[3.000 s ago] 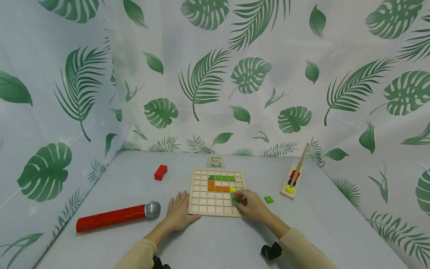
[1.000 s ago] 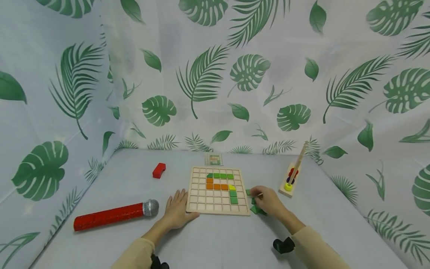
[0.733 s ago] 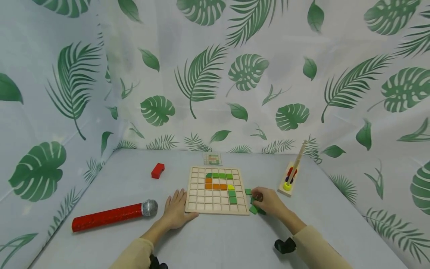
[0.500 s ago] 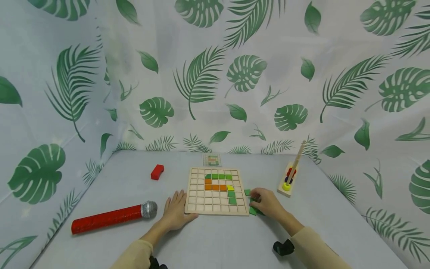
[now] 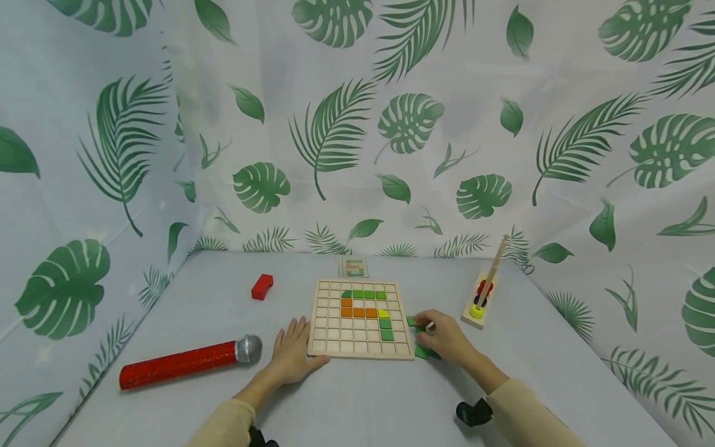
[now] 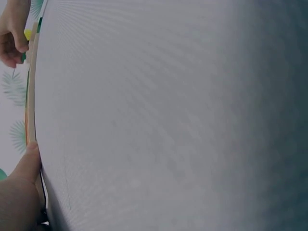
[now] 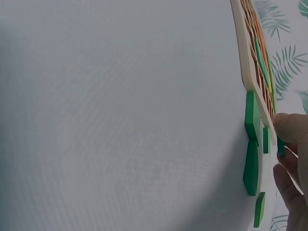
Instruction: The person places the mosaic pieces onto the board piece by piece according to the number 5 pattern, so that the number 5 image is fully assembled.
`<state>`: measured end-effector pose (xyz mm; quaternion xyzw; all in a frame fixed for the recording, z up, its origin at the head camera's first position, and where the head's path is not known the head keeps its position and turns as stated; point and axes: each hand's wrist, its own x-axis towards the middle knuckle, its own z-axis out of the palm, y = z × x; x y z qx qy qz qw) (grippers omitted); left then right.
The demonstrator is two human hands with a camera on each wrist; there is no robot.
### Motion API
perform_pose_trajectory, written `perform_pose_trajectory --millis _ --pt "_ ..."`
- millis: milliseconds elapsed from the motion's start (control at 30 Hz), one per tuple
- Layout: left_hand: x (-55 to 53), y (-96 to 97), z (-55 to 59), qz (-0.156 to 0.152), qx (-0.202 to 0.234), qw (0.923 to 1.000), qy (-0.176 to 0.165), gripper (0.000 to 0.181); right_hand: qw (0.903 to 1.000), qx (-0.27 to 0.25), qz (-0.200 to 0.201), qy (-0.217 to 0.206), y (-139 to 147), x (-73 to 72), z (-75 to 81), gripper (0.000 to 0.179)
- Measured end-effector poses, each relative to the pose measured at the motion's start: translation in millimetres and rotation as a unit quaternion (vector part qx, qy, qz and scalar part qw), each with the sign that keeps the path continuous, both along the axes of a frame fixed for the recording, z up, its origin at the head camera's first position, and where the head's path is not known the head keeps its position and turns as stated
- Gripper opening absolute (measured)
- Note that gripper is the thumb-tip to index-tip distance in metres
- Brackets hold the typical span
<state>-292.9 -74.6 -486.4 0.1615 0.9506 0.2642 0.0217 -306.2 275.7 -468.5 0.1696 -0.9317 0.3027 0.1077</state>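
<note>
A wooden grid board [image 5: 329, 347] lies mid-table with orange, yellow and green tiles in some of its cells. My left hand [image 5: 292, 354] rests flat along its left edge, thumb [image 6: 30, 161] at the near corner. Just off the board's right side, my right hand [image 5: 444, 336] pinches a green tile [image 7: 280, 146] between thumb and fingers. Loose green tiles [image 7: 251, 168] lie on the table below that hand, partly hidden by it in the head view. One more green tile [image 5: 411, 321] shows by the board's right edge.
A small pattern card [image 5: 353, 267] lies behind the board. Red block [image 5: 262, 287] and red microphone [image 5: 190, 363] are at left. A wooden stand with coloured beads [image 5: 479, 304] is at back right. Leaf-print cloth [image 5: 357, 124] hangs behind.
My right hand has left the green tiles in the board's right part and moved right to the loose green tiles. The left hand has stayed at the board's left edge.
</note>
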Motion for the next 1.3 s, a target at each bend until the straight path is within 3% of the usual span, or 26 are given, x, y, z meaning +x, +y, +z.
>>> perform_pose_trajectory --millis 133,633,933,1300 --pt "-0.5 0.0 -0.4 0.000 -0.002 1.0000 -0.001 0.091 0.9996 -0.003 0.021 0.019 -5.9 2.2 1.2 0.031" --pt "-0.5 -0.4 5.9 -0.010 -0.003 0.9999 0.003 0.090 0.9951 0.013 0.094 0.026 -43.6 9.0 -1.5 0.030" --pt "0.7 -2.7 5.9 -0.013 0.014 0.9998 0.008 0.088 0.9957 0.002 0.091 -0.017 -56.1 13.8 -4.5 0.029" --pt "0.3 -2.4 5.7 -0.009 0.010 0.9999 0.004 0.089 0.9972 0.020 0.071 0.008 -57.9 13.5 -7.5 0.032"
